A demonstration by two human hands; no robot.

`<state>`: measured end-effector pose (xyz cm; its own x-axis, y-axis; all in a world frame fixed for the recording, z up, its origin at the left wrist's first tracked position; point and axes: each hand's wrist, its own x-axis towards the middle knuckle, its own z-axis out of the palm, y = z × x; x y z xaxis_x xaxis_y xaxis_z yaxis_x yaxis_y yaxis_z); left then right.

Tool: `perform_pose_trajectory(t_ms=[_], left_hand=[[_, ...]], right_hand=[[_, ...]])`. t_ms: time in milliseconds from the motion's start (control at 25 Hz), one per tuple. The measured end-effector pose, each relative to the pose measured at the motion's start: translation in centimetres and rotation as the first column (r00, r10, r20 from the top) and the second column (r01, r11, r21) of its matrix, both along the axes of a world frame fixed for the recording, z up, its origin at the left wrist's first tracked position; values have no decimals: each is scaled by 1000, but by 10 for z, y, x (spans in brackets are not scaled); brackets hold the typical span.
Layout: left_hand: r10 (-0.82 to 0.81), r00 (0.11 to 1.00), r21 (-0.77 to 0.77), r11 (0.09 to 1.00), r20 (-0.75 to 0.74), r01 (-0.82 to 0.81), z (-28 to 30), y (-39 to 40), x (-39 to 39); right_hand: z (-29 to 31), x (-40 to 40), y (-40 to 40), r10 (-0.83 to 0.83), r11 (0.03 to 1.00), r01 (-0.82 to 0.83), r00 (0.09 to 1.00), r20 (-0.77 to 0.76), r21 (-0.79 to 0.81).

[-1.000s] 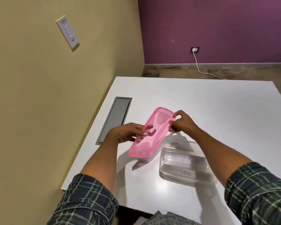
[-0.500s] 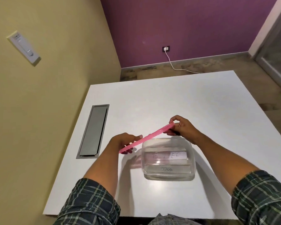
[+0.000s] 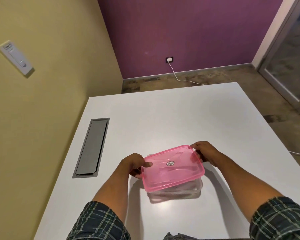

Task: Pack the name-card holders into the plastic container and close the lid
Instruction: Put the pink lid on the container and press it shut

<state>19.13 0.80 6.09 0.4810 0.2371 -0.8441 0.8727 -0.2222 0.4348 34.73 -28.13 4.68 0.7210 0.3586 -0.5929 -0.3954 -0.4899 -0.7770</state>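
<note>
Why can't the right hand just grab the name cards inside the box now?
Probably it can't: the pink lid covers the clear container, and both hands, left and right, grip the lid's ends.

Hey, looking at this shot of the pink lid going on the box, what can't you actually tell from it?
Head view only:
- Whether the lid is snapped shut: its near edge sits skewed over the box; the seal is not visible.
- The box's contents: tinted lid and glare hide them.
- Sticker text: too small.
- Left hand and right hand fingers under the lid's rim: hidden.
</note>
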Motion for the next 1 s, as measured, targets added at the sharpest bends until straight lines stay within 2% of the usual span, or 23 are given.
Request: perform_pose_trajectory(t_ms=[120, 240, 440, 560, 800, 1000], left_hand=[[-38, 999, 31, 999, 1, 38, -2, -3, 0], [-49, 999, 53, 997, 0, 49, -4, -4, 0], [-95, 995, 137, 986, 0, 94, -9, -7, 2], [-129, 992, 200, 972, 9, 125, -9, -10, 5], [-171, 984, 307, 940, 50, 147, -10, -11, 10], [-140, 984, 357, 930, 109, 93, -10, -8, 11]], right_hand=[[-4, -5, -5, 93, 993, -84, 990, 108, -88], [-9, -8, -9, 183, 972, -158, 973, 143, -172], [-14, -17, -12, 155, 975, -112, 962, 226, -193], [-15, -18, -10, 229, 947, -136, 920, 318, -290], [-11, -14, -7, 390, 860, -222, 867, 310, -460], [-10, -14, -5, 400, 845, -246, 880, 257, -475]])
